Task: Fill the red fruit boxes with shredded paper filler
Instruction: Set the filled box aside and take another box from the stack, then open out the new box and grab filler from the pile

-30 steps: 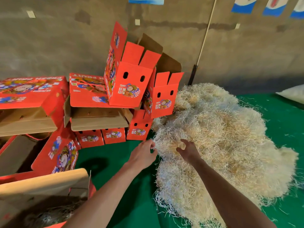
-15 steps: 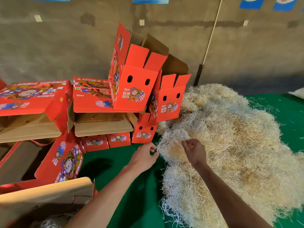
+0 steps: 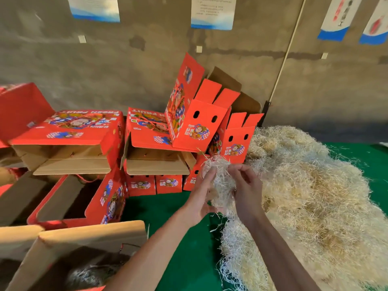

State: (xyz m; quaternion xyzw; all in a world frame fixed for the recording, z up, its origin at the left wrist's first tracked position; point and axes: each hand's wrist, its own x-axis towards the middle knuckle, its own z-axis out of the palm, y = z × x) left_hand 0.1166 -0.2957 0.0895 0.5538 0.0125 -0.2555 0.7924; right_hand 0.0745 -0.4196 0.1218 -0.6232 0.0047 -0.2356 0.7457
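Filler first: I have a clump of shredded paper (image 3: 220, 181) pinched between both hands, lifted just clear of the big pile (image 3: 310, 198) on the green floor covering (image 3: 184, 244). My left hand (image 3: 201, 198) cups it from the left, fingers closed on the strands; my right hand (image 3: 247, 190) clamps the other side, thumb and fingertips drawn together at the top. So each grip is shut on the same tuft.

Loose strands trail down toward the pile, so I judge the tuft is not fully parted from it. I would tease it free with a small pull, not a yank, or half the heap may drag along.

The nearest open box (image 3: 69, 259) sits at lower left with some filler already showing in it; another open red box (image 3: 69, 204) lies just behind. I would carry the clump low and to the left over the near box, keep both hands closed until above the opening, then release and spread it loosely, not pack it down.
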